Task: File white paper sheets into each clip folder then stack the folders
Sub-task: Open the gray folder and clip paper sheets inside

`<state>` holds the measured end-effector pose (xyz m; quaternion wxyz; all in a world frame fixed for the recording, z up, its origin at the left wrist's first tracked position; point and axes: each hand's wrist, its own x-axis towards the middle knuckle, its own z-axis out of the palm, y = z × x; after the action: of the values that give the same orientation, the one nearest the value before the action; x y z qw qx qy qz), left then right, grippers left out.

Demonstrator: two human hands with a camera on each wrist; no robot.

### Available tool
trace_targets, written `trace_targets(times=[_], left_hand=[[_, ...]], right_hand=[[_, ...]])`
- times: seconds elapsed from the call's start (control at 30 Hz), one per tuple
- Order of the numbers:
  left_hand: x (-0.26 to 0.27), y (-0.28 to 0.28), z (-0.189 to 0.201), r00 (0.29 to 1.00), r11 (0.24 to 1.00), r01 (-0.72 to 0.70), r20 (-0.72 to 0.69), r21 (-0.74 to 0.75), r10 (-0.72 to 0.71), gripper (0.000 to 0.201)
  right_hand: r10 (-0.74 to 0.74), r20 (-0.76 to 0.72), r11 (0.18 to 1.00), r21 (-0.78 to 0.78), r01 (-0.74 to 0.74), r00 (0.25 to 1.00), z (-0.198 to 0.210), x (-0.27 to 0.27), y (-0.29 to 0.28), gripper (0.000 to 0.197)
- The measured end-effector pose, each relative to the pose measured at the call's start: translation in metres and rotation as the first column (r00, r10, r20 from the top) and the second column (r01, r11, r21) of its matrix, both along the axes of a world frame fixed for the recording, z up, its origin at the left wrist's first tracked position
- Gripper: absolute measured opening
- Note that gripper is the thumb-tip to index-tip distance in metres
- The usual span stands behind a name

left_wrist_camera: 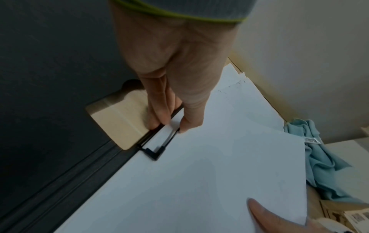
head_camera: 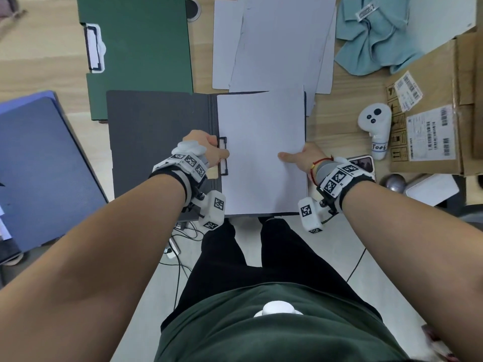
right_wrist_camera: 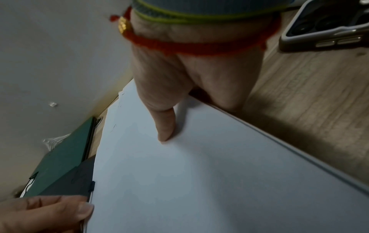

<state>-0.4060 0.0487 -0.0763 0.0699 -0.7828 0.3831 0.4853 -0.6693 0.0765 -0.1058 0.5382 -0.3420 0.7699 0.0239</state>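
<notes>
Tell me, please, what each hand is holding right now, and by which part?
The left hand pinches the folder's black clip at its near end; the right hand grips the paper sheet by its right edge.

The wooden table (head_camera: 39, 61) carries folders, loose paper sheets (head_camera: 274, 40), a cloth, a box

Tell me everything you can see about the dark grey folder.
The dark grey folder lies open and flat at the wooden desk's front edge, matte like plastic. A black wire clip sits by its spine. White paper covers its right half. The left hand grips the clip; the right hand pinches the paper's edge.
</notes>
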Motion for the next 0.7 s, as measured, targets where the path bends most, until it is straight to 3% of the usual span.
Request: trace_targets(times=[0.1,0.2,0.3,0.37,0.5,0.63,0.7], left_hand=[[-0.01,-0.005,0.006,0.988,0.994,0.111,0.112,0.002,-0.11,0.026],[-0.018,-0.01,0.007,0.954,0.976,0.212,0.208,0.042,-0.216,0.029],[-0.021,-0.012,0.005,0.932,0.964,0.246,0.25,0.096,-0.263,0.034],[-0.023,-0.013,0.004,0.921,0.957,0.267,0.264,0.113,-0.288,0.032],[-0.026,-0.014,0.004,0.898,0.944,0.3,0.293,0.137,-0.328,0.033],[-0.024,-0.013,0.013,0.875,0.914,0.37,0.267,0.169,-0.403,0.035],[-0.015,-0.015,0.025,0.872,0.915,0.364,0.28,0.175,-0.4,0.044]], right_hand=[[0.028,-0.017,1.0,0.012,-0.027,0.999,-0.001,0.001,-0.001,0.082],[0.053,-0.042,0.998,0.028,-0.052,0.998,0.001,0.002,-0.004,0.07],[0.084,-0.068,0.996,0.002,-0.084,0.994,0.003,0.005,-0.006,0.085],[0.114,-0.104,0.993,-0.004,-0.115,0.988,0.007,0.004,-0.008,0.084],[0.149,-0.169,0.988,-0.014,-0.154,0.974,0.009,-0.008,-0.011,0.043],[0.231,-0.21,0.973,0.044,-0.227,0.95,0.027,-0.019,-0.017,0.035],[0.241,-0.215,0.969,0.003,-0.246,0.946,0.04,-0.013,-0.027,0.018]])
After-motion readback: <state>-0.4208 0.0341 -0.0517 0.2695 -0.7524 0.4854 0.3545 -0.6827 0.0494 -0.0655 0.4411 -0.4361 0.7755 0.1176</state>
